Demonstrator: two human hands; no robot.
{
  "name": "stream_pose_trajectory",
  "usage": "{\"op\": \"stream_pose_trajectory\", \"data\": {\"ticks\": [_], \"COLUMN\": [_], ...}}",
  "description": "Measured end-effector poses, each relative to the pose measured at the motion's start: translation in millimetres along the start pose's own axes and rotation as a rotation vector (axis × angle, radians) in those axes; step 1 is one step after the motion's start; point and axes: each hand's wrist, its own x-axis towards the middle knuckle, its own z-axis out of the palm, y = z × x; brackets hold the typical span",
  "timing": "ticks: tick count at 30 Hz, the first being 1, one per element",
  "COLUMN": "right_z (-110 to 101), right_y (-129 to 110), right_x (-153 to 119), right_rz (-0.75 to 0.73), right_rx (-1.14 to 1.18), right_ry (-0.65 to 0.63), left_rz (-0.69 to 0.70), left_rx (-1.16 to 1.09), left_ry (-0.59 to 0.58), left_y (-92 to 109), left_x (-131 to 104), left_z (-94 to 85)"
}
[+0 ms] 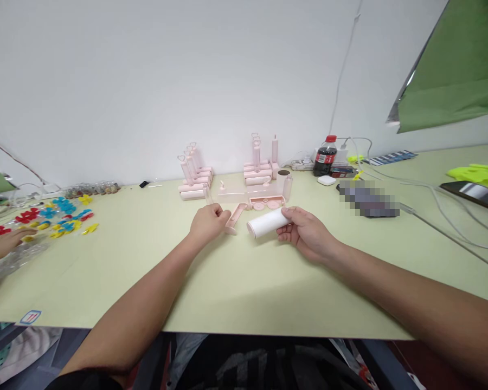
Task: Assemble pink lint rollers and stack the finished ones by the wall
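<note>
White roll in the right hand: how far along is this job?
Toward the wall, the left group and right group of pink pieces look done, with slim tubes upright. In hand: the right hand holds the white roll; the left hand is at a pink bracket. Probably left: joining these two, which are apart, and fitting the pink discs lying beyond.
</note>
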Motion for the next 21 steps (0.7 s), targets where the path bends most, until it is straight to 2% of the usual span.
{"op": "stream_pose_trajectory", "data": {"ticks": [3, 6, 9, 13, 15, 19, 21], "right_z": [-0.3, -1.2, -2.5, -3.9, -4.3, -4.0, -3.5], "right_y": [1.7, 2.8, 3.4, 4.6, 5.6, 8.2, 9.5], "right_x": [0.4, 1.4, 3.1, 4.8, 5.1, 4.1, 3.2], "right_rz": [0.003, 0.002, -0.009, -0.009, -0.003, 0.019, 0.029], "right_rx": [-0.021, -0.034, -0.051, -0.058, -0.058, -0.052, -0.052], "right_ry": [0.004, 0.012, 0.021, 0.017, 0.006, -0.036, -0.055], "left_rz": [-0.060, -0.060, -0.008, 0.045, 0.063, 0.089, 0.052], "left_rx": [0.025, 0.038, 0.046, -0.026, -0.132, -0.581, -0.723], "left_ry": [0.054, -0.047, -0.150, -0.176, -0.186, -0.270, -0.297], "left_y": [-4.2, -6.3, -3.5, 1.4, 3.4, 11.8, 19.2], "left_x": [11.4, 21.4, 21.5, 10.4, 3.5, -10.1, -16.4], "left_z": [6.9, 15.9, 23.2, 29.7, 32.5, 36.0, 36.7]}}
